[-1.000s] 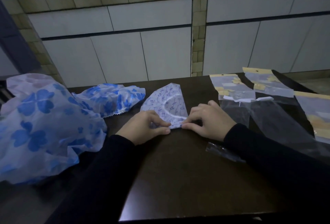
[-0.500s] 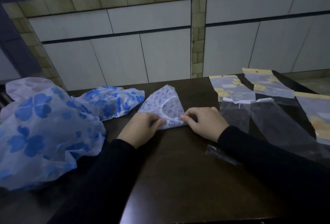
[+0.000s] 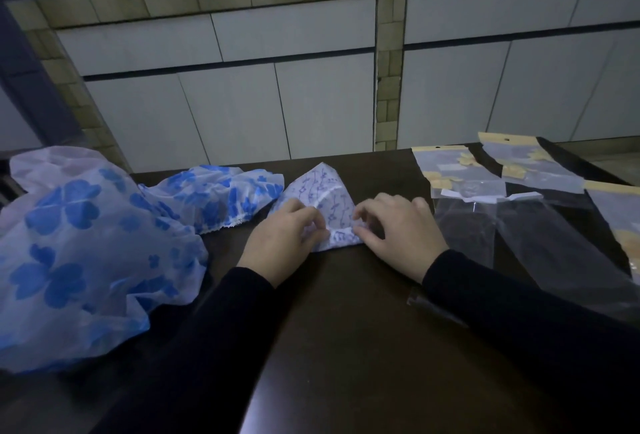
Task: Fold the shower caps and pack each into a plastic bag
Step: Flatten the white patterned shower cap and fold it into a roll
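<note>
While flat on the table (image 3: pixel 346 347), the folded shower cap (image 3: pixel 323 198) is pinched by both hands.

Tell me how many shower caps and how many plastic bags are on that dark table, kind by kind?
Shower caps with big blue flowers, unfolded: 2, a large one and a smaller one.
Shower cap with a fine purple print, being folded: 1, pinched by the left hand and right hand.
Plastic bags with yellow headers: 3 at least partly in view.
Total: 6.
</note>
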Action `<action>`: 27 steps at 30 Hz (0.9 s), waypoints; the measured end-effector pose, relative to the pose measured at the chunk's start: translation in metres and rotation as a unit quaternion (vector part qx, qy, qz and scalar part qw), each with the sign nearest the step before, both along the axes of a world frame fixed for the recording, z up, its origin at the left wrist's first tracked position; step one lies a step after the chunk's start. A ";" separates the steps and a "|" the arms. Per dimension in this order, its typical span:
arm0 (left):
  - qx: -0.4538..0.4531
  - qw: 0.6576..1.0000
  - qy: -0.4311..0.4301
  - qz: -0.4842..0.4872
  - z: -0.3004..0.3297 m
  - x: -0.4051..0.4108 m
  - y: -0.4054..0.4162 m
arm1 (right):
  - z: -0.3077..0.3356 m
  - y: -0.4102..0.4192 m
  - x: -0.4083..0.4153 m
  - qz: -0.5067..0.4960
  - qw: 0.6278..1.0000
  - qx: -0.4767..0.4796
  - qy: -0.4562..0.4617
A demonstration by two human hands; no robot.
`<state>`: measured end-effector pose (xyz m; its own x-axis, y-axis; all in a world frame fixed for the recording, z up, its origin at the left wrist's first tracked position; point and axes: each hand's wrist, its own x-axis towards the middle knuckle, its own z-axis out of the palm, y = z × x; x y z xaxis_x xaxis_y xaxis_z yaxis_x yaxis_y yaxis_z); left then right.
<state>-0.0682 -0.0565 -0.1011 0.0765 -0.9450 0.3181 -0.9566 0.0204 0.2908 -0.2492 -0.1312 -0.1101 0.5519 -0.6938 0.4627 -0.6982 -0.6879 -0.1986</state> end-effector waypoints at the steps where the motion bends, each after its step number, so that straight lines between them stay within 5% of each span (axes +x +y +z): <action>1: -0.005 1.000 -0.002 -0.010 -0.001 0.000 0.000 | 0.000 0.000 0.000 0.019 1.000 -0.023 0.006; 5: 0.005 0.999 0.025 -0.026 -0.003 0.003 0.001 | -0.001 -0.003 -0.001 0.075 0.994 -0.080 0.027; 14: 0.071 0.997 0.015 0.007 -0.007 0.016 0.012 | 0.008 -0.009 -0.008 0.059 0.989 0.018 0.132; 27: 0.054 0.997 0.054 -0.013 -0.006 0.021 0.013 | 0.006 -0.007 -0.010 0.047 0.993 -0.004 0.110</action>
<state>-0.0475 -0.0435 -0.1075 0.0807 -0.9752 0.2062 -0.9194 0.0071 0.3933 -0.2590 -0.1384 -0.1046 0.7027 -0.6308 0.3290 -0.6560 -0.7535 -0.0434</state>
